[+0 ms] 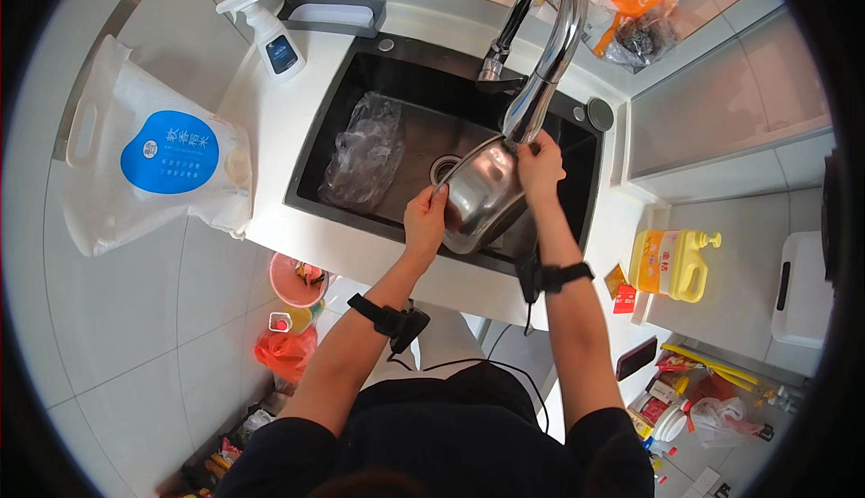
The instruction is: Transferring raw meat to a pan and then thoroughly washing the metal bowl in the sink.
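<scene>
A stainless steel bowl [478,194] is tilted over the right part of the dark sink [432,109], its open side turned away from me. My left hand [426,222] grips its rim at the near left, and my right hand [540,167] holds the rim at the upper right. Directly above the rim hangs the spout of the chrome faucet [534,103]; whether water runs cannot be told. The bowl's inside is hidden. A crumpled clear plastic bag [365,153] lies in the left part of the sink, beside the drain [444,168].
Left of the sink stand a white spray bottle [274,42] and a large white rice bag [162,153]. A yellow pump jug [669,265] and a phone [636,358] lie to the right. Below the counter's left side is a pink bin [290,282]. Cables hang from both wrist straps.
</scene>
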Tool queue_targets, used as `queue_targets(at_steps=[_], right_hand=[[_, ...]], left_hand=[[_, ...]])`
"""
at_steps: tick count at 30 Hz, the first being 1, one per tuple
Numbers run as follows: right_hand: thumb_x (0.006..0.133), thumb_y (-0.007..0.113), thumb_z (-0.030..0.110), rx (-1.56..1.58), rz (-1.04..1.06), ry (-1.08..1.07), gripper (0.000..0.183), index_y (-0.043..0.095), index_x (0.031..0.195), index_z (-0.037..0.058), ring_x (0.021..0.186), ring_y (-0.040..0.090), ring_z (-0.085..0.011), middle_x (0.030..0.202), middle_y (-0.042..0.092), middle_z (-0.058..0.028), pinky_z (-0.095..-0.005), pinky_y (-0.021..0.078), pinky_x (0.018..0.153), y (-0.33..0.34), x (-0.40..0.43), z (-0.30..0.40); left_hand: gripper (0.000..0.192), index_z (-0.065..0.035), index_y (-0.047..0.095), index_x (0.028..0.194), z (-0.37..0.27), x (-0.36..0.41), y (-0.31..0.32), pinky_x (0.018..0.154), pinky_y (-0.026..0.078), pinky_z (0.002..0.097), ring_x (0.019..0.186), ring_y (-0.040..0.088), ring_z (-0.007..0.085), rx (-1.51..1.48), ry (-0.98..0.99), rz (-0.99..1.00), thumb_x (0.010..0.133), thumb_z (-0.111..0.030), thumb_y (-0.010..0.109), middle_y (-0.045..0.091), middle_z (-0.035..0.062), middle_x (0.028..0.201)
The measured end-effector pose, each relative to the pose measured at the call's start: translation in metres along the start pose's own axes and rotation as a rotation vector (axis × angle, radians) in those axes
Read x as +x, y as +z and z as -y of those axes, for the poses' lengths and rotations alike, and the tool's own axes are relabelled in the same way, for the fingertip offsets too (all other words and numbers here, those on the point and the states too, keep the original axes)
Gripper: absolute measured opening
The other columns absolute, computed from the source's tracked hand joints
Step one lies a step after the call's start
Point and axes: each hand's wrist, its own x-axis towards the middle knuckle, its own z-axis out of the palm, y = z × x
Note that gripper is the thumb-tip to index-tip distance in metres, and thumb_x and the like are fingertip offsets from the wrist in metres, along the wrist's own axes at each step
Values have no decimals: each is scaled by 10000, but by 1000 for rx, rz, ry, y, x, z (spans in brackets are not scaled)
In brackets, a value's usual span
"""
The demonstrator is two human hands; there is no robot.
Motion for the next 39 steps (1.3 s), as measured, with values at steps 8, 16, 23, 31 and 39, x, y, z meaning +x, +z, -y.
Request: queue_targets(at_steps=[8,16,23,31,39], right_hand=[[620,617,9,-91,-11,-256,97,553,663,67,740,503,-256,772,522,-59,-365,358,623,-5,-22,19],[683,614,97,-331,243,-493,255,550,929,114,864,487,-263,912,556,-43,-380,318,693,-7,-43,23],[768,533,93,-284,338,-354,49,552,813,87,773,389,-233,775,514,-38,-320,300,711,-42,-22,-22],[820,515,72,263,52,26,89,551,880,17,739,470,-145,797,522,-56,-289,392,684,-45,-20,-50],[622,668,56,-113,-125,-429,165,541,727,44,724,509,-285,754,526,-102,-339,407,665,0,-61,31]], left_hand=[[271,1,499,683,-13,1,5,455,337,288,443,381,144,466,222,-72,821,-231,527,431,104,493],[243,-6,531,693,-22,13,4,468,366,266,473,465,103,612,200,95,815,-216,534,497,86,510],[222,-8,548,718,-52,12,12,485,377,290,486,484,165,682,209,332,805,-212,538,520,90,548],[243,15,537,703,-20,27,-24,468,354,269,501,401,76,263,167,323,835,-188,512,431,67,513],[291,-38,518,626,-25,17,2,426,332,329,418,435,246,691,403,107,802,-269,533,436,112,466]])
